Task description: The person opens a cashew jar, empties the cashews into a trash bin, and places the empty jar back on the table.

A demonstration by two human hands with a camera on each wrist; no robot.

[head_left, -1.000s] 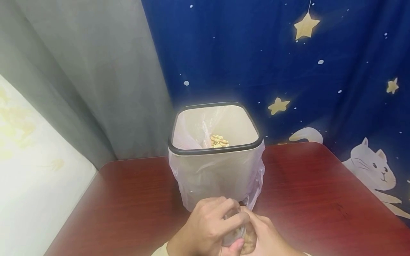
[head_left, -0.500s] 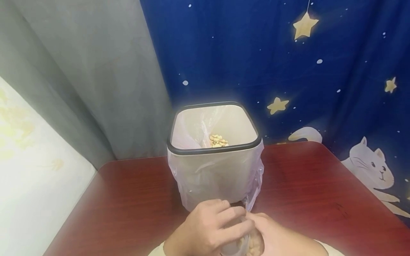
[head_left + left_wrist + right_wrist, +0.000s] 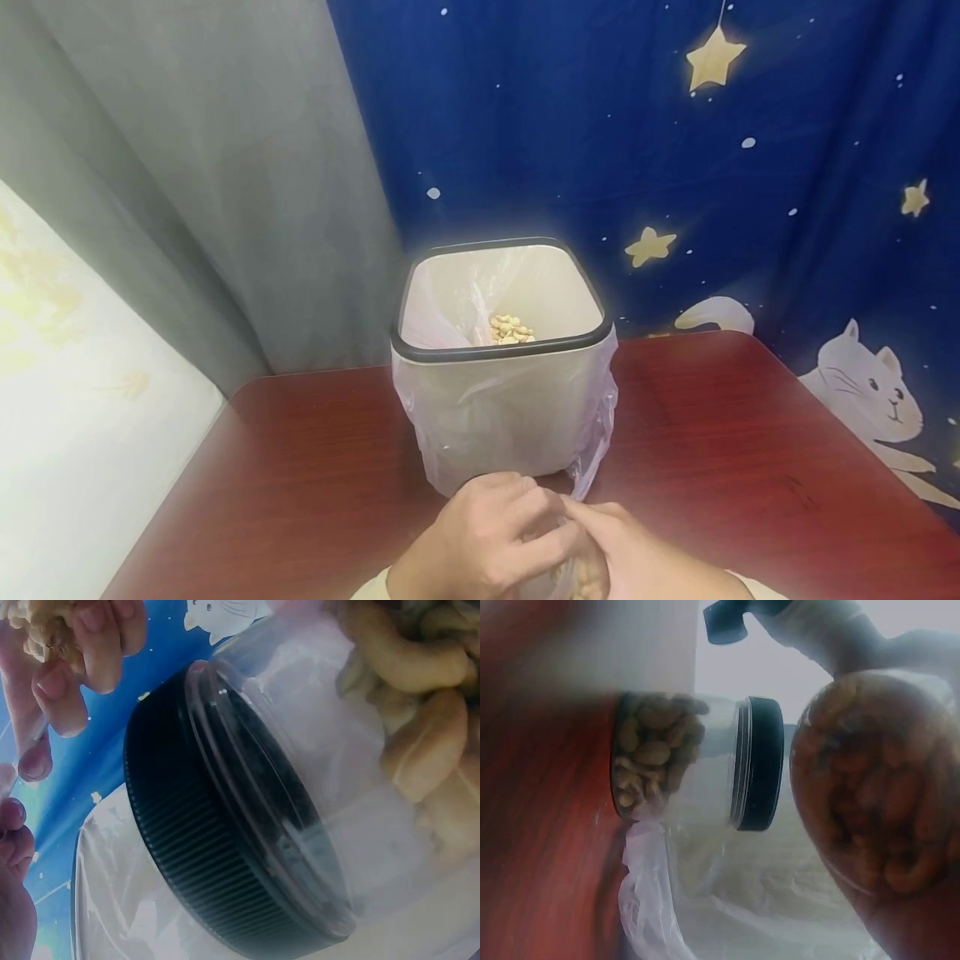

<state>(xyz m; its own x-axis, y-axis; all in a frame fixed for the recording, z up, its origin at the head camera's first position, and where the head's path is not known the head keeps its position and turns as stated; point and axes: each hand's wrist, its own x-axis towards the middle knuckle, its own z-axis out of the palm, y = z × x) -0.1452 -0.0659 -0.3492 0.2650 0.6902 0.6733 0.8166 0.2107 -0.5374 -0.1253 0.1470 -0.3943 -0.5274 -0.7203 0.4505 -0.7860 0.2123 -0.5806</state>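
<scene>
At the bottom of the head view, my two hands meet around a clear plastic bag [image 3: 588, 581] of pale nuts. My left hand [image 3: 480, 533] has its fingers curled over the near-left side of it. From the right, my right hand [image 3: 641, 550] grips its other side, with the thumb hidden in part. The right wrist view shows this bulging bag [image 3: 877, 772] up close, beside a clear jar [image 3: 664, 761] that stands upright on the table. That jar holds cashews and has a dark ribbed lid [image 3: 195, 817] on; the hands hide it in the head view.
A beige square bin [image 3: 495, 417] with a black rim stands behind the hands, lined with a pinkish plastic bag [image 3: 596, 450]. Pale nuts [image 3: 512, 330] lie inside it. The dark red table [image 3: 720, 433] ends at a grey curtain [image 3: 195, 192] and a blue starry one [image 3: 540, 125].
Both hands stay low in front of the bin. They shifted slightly right and down, then drew back a little leftward, with the left fingers bending closer to the right hand.
</scene>
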